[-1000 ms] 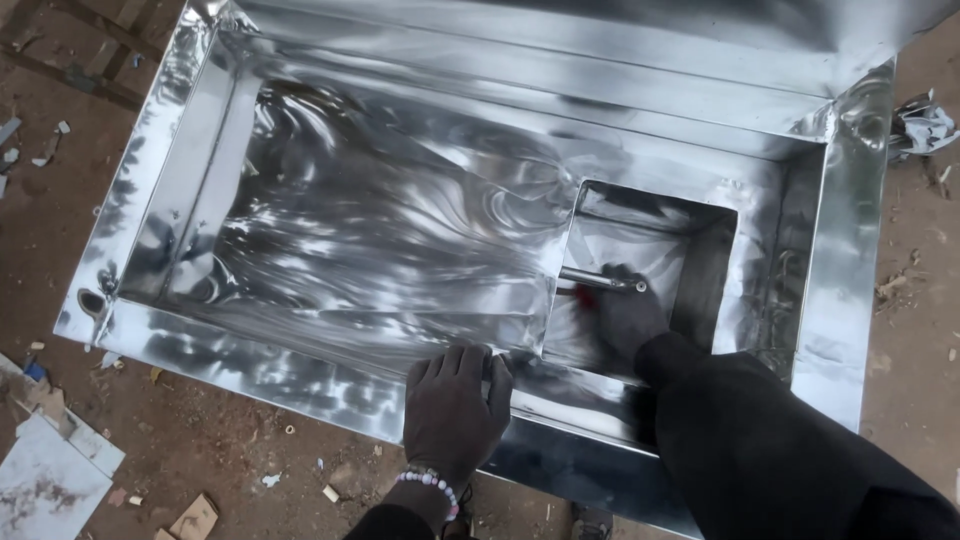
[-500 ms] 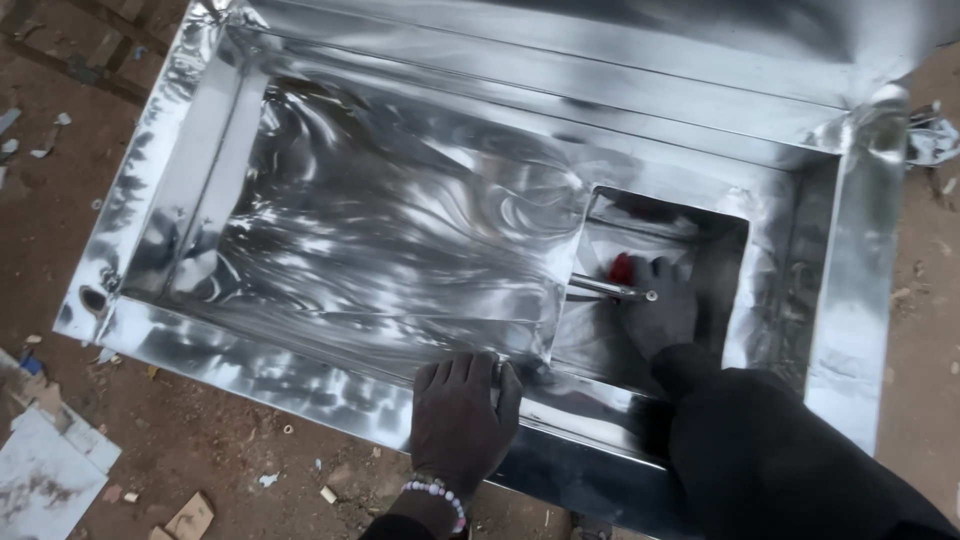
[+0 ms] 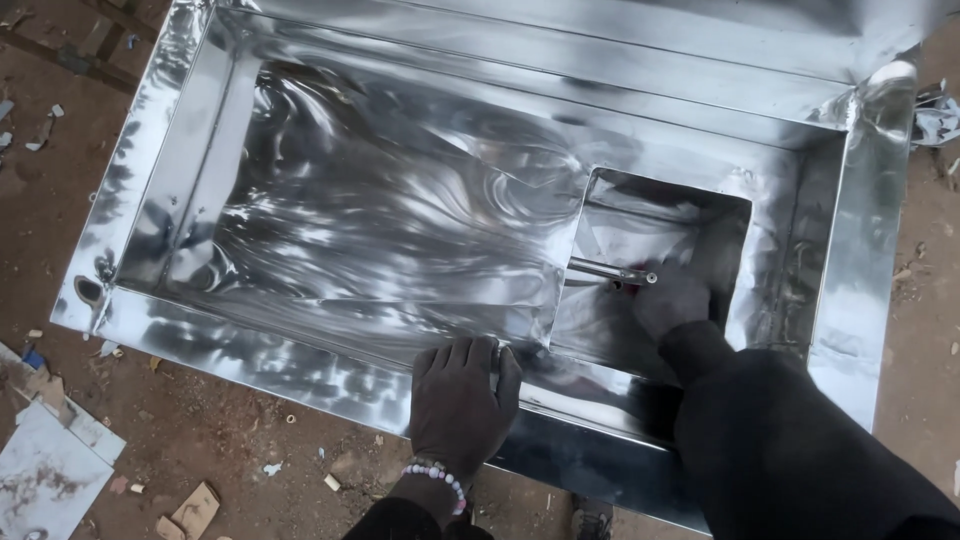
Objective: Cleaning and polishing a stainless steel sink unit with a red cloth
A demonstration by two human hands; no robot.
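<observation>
A large shiny sheet-metal box (image 3: pixel 380 230) fills most of the frame, lying open side up on bare dirt ground (image 3: pixel 200 440). In its right half is a rectangular opening (image 3: pixel 660 260) cut into the bottom panel. The right hand (image 3: pixel 672 300), in a dark sleeve (image 3: pixel 790 450), reaches down into this opening and grips a thin metal tool (image 3: pixel 610 272) that points toward the left; a spot of red shows by the hand. Its fingers are curled tight around the tool's handle. The left hand (image 3: pixel 462 400) lies flat on the box's near rim, lower centre of the frame, fingers pressed together and pointing into the box, holding nothing. A beaded bracelet (image 3: pixel 435 473) circles that wrist. Around the box, at lower left, lie pale scraps of board (image 3: pixel 45 470) and small bits of debris on the ground.
</observation>
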